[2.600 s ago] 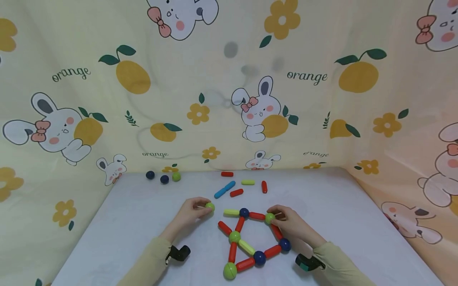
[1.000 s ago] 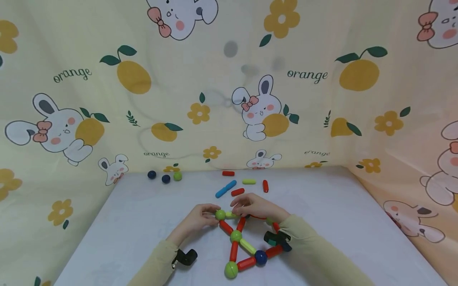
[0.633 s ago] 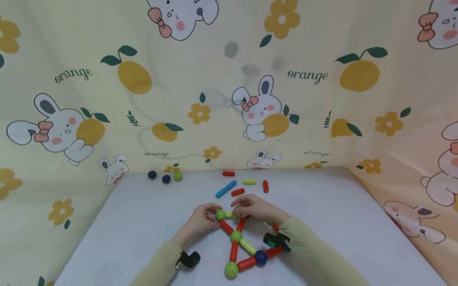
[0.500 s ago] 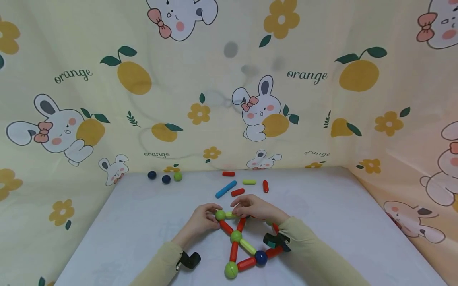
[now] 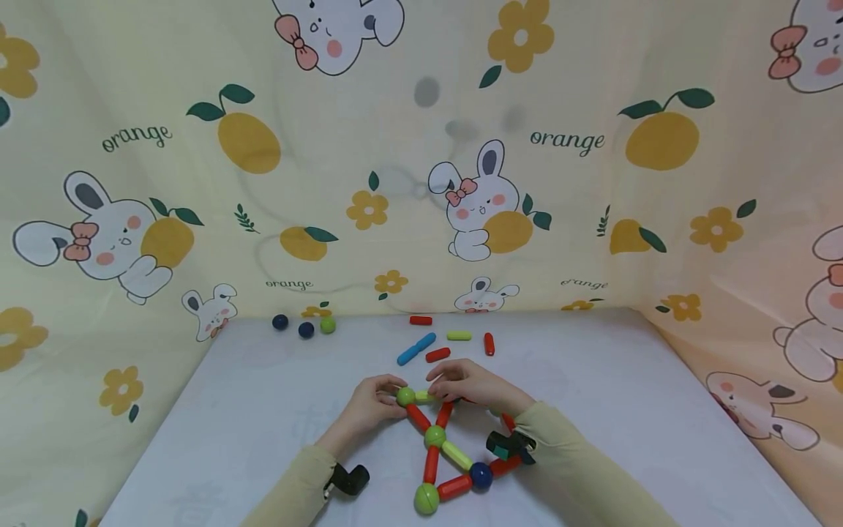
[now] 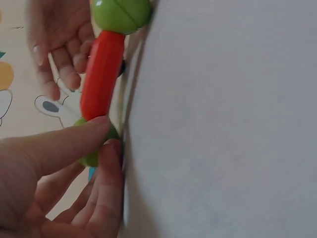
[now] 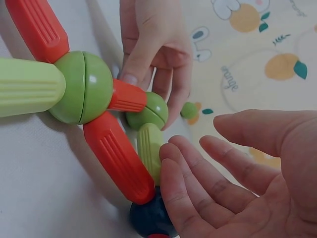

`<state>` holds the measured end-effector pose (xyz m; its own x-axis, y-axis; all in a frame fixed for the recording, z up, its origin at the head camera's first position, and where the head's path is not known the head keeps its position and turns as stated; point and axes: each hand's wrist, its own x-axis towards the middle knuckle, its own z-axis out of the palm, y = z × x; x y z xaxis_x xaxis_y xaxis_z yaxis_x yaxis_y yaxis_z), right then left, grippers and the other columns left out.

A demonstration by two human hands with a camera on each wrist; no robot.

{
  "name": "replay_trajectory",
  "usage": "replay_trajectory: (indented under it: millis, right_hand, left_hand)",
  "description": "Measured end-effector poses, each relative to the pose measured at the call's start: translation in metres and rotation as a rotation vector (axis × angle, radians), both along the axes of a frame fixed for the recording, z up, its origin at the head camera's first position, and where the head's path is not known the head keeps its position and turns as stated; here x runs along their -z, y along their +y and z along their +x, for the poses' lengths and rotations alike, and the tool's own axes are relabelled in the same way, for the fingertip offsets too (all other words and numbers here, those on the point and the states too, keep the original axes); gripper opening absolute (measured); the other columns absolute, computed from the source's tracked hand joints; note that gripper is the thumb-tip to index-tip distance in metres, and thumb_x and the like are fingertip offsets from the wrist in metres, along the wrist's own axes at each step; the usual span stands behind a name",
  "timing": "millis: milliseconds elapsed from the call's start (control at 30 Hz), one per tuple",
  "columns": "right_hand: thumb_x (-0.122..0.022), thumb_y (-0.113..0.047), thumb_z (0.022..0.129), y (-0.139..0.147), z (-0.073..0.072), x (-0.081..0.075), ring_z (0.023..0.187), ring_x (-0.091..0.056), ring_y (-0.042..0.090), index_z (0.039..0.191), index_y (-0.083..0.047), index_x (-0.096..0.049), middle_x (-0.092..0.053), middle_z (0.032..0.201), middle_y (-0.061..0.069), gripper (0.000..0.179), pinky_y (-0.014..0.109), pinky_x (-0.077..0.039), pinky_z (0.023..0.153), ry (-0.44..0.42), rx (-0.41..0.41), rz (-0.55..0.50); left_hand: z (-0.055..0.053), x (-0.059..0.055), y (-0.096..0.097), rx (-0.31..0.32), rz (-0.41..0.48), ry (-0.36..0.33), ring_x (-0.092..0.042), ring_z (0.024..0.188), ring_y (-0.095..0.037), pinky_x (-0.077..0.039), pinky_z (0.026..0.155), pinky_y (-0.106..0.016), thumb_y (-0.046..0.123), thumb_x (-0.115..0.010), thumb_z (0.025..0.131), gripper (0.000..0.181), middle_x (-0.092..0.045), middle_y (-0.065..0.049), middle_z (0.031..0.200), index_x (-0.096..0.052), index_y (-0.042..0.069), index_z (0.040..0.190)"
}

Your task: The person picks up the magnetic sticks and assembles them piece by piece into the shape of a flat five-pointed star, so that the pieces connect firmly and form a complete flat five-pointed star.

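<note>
My left hand (image 5: 369,401) pinches a green ball (image 5: 405,396) between thumb and fingers at the far-left corner of a ball-and-rod structure. A red rod (image 6: 103,74) and a light green rod (image 7: 149,151) both meet that ball. My right hand (image 5: 479,386) reaches over the structure's far side, fingers loosely extended and thumb apart. In the right wrist view its fingertips overlap the light green rod and a navy ball (image 7: 150,217). Another green ball (image 5: 435,437) joins several rods in the middle. The right sleeve hides much of the structure's right side.
Behind the hands lie a blue rod pair (image 5: 416,349), a light green rod (image 5: 459,335) and several red rods (image 5: 437,355). Two navy balls (image 5: 306,330) and a green ball (image 5: 328,324) sit at the back left. A printed cloth (image 5: 395,146) surrounds the white table (image 5: 250,410).
My left hand has brought its green ball right to the ends of the red and light green rods. My right hand has moved left from another green ball. Both have since stayed nearly still.
</note>
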<state>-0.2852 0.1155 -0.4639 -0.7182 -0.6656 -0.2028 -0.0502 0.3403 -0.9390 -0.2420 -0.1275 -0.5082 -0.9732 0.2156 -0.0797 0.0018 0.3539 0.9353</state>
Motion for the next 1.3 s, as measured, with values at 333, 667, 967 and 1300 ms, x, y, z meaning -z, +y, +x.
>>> replay_trajectory:
  millis: [333,667,967,1300]
  right_hand:
    - [-0.057,-0.019,0.097,0.004,0.000,0.003,0.101,-0.061,0.032,0.127,0.003,-0.054,-0.067,0.108,0.014,0.037,0.038,-0.051,0.089,-0.002,0.007,-0.035]
    - [-0.059,-0.020,0.096,0.014,-0.001,-0.002,0.104,-0.062,0.030,0.129,0.002,-0.053,-0.066,0.113,0.015,0.040,0.034,-0.052,0.088,-0.014,0.055,-0.068]
    - [-0.055,-0.026,0.098,0.063,0.003,-0.011,0.111,-0.058,0.034,0.132,0.002,-0.048,-0.058,0.123,0.021,0.044,0.044,-0.048,0.093,0.030,0.161,-0.045]
    - [-0.060,-0.019,0.095,0.111,0.010,0.003,0.106,-0.058,0.029,0.132,0.002,-0.051,-0.061,0.119,0.016,0.043,0.046,-0.048,0.092,0.082,0.180,0.047]
  left_hand:
    - [0.000,0.000,0.003,-0.046,0.009,-0.057,-0.064,0.085,-0.018,-0.054,0.080,-0.033,0.017,-0.081,0.077,0.043,-0.062,-0.007,0.109,-0.065,0.010,0.116]
    - [0.000,-0.001,0.005,-0.059,-0.016,-0.047,-0.064,0.086,-0.018,-0.055,0.078,-0.033,0.016,-0.081,0.077,0.041,-0.062,-0.007,0.108,-0.065,0.010,0.115]
    - [-0.003,-0.002,0.003,0.000,0.082,-0.073,-0.065,0.083,-0.019,-0.056,0.075,-0.032,0.013,-0.068,0.089,0.032,-0.063,-0.011,0.106,-0.063,0.002,0.118]
    - [-0.004,-0.002,0.003,-0.008,0.065,-0.079,-0.065,0.081,-0.019,-0.056,0.074,-0.031,0.016,-0.070,0.088,0.032,-0.061,-0.011,0.107,-0.065,0.004,0.117]
